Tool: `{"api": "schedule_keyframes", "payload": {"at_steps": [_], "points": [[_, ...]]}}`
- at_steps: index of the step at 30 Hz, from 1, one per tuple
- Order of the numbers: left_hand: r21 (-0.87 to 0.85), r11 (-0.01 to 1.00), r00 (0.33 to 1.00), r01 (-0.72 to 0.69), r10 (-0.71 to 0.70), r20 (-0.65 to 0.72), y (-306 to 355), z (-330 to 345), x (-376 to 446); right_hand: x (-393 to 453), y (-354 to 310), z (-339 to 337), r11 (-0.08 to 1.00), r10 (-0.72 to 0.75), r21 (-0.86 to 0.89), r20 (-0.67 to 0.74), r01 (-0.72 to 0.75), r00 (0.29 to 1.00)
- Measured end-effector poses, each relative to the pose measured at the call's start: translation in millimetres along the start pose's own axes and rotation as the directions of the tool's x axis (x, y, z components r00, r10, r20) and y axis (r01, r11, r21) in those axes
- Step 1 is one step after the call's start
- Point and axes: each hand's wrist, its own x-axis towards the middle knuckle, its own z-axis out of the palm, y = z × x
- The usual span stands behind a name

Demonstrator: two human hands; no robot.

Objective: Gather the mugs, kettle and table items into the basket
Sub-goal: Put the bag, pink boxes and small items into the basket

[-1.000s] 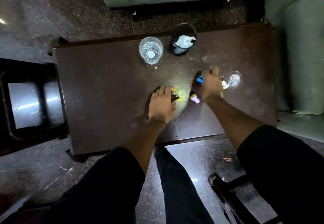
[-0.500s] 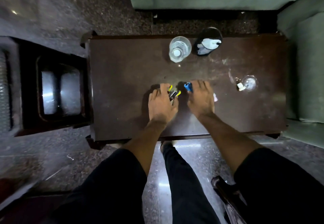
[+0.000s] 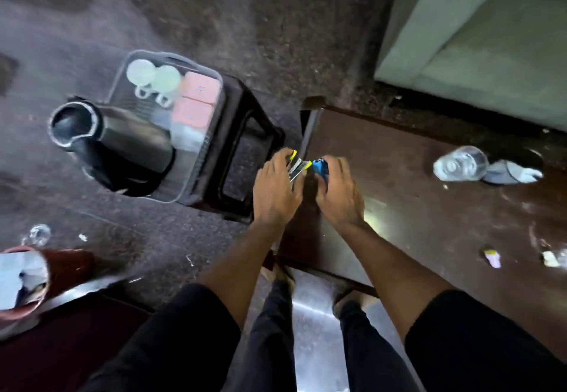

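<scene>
My left hand (image 3: pixel 276 190) grips a small yellow-and-silver stapler-like item (image 3: pixel 297 167) above the left end of the dark table (image 3: pixel 414 207). Beside it, my right hand (image 3: pixel 339 195) holds a small blue item (image 3: pixel 320 168). To the left a clear plastic basket (image 3: pixel 196 158) sits on a dark stool (image 3: pixel 245 146). Inside it lie a black kettle (image 3: pixel 110 140), two pale mugs (image 3: pixel 153 77) and pink boxes (image 3: pixel 194 103). A drinking glass (image 3: pixel 460 163) and a dark mesh cup with white paper (image 3: pixel 512 169) stand on the table's far side.
A small pink item (image 3: pixel 492 258) and a white scrap (image 3: pixel 550 258) lie on the table at right. A green sofa (image 3: pixel 478 38) stands beyond the table. A red bin (image 3: pixel 46 275) with paper sits on the floor at lower left. Speckled floor surrounds the stool.
Both hands have lifted off the table's middle and moved left to its end, carrying the small items toward the basket. The camera swung left, bringing the basket and kettle into view.
</scene>
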Motion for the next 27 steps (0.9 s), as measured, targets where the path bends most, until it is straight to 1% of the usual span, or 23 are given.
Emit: {"api": "schedule_keyframes", "payload": {"at_steps": [4,6,9,11,13,16,19,21,23,24,26,27], "points": [[0.023,1.0,0.993,-0.011,0.014,-0.119,-41,-51,37,38,-69,16,0.99,-0.133,0.029,-0.056,0.135,0.99],[0.021,0.998,0.982,0.059,-0.054,-0.179,-63,-72,54,55,-103,24,0.986,-0.155,0.043,-0.089,0.159,0.984],[0.08,0.977,0.963,0.196,-0.176,-0.204,-97,-92,71,78,-145,36,0.979,-0.176,0.078,-0.144,0.189,0.974],[0.064,0.971,0.959,0.231,-0.216,-0.181,-118,-99,81,93,-173,44,0.972,-0.197,0.101,-0.147,0.213,0.969],[-0.024,0.955,0.949,0.294,-0.295,-0.114,-133,-104,89,106,-195,52,0.965,-0.215,0.126,-0.123,0.23,0.969],[-0.159,0.863,0.87,0.479,-0.491,-0.046,-151,-106,93,124,-223,66,0.956,-0.251,0.132,-0.086,0.261,0.964],[-0.2,0.791,0.811,0.579,-0.583,0.041,-163,-97,86,134,-238,81,0.956,-0.268,0.116,-0.026,0.269,0.963],[-0.2,0.734,0.757,0.65,-0.648,0.081,-174,-89,84,136,-243,91,0.964,-0.25,0.101,0.026,0.246,0.968],[-0.128,0.732,0.744,0.669,-0.659,0.112,-178,-89,82,134,-244,100,0.967,-0.245,0.095,0.067,0.238,0.967],[-0.062,0.736,0.735,0.674,-0.661,0.149,-181,-90,82,132,-244,104,0.964,-0.259,0.081,0.086,0.253,0.962],[0.139,0.78,0.752,0.61,-0.626,0.208,-184,-95,78,127,-243,110,0.951,-0.308,0.025,0.145,0.308,0.94],[0.199,0.785,0.759,0.587,-0.619,0.203,-186,-96,76,123,-243,112,0.939,-0.337,-0.008,0.177,0.344,0.925]]}}
